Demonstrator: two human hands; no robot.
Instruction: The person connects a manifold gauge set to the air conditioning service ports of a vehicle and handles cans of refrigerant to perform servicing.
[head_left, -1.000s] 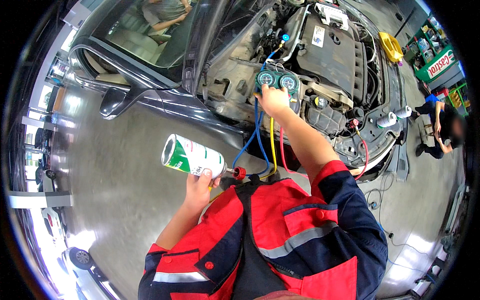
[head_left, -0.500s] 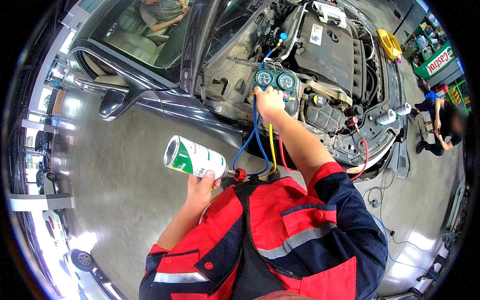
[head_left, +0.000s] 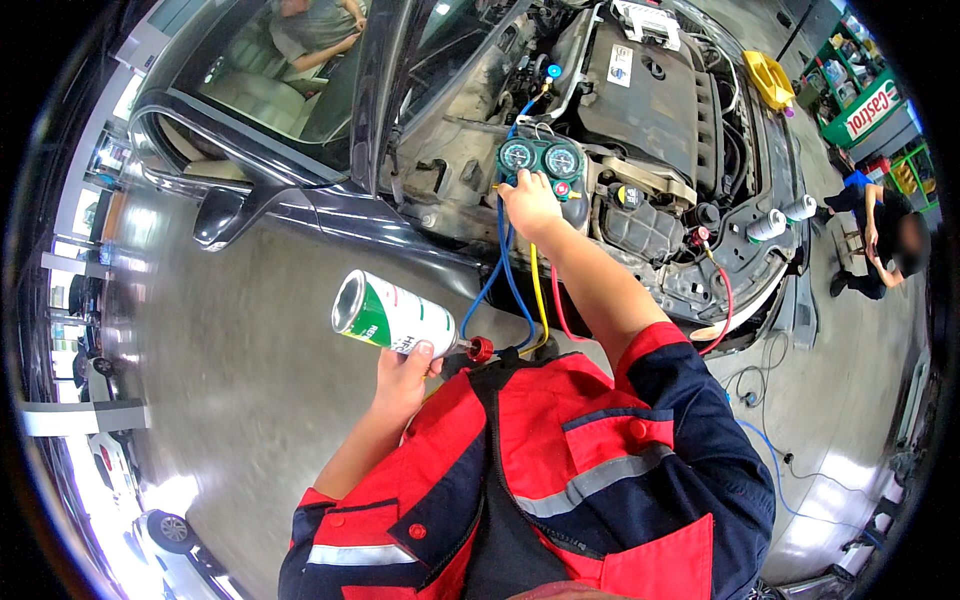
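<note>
My left hand (head_left: 408, 372) is closed around a white and green refrigerant can (head_left: 400, 312), held tilted with its base up to the left. A red can tap (head_left: 480, 348) sits at its neck, close to my jacket. My right hand (head_left: 533, 205) reaches forward to a manifold gauge set (head_left: 541, 160) with two round dials, resting at the engine bay's near edge. Its fingers are closed at the lower left of the gauge body and cover the part they grip. A red knob (head_left: 562, 188) shows beside them. Blue hoses (head_left: 505, 265), a yellow hose (head_left: 536, 285) and a red hose (head_left: 557, 300) hang below.
The dark car (head_left: 290, 225) stands with its engine bay exposed around the engine cover (head_left: 640, 95). White cans (head_left: 767, 225) and a yellow jug (head_left: 768, 80) rest along its front. Cables (head_left: 765, 375) lie on the floor at right. One person (head_left: 880, 235) sits far right; another (head_left: 318, 35) appears in the car's glass.
The view has shifted slightly, so the car and gauges appear a little further left. Both hands keep their grips, and the can has barely moved.
</note>
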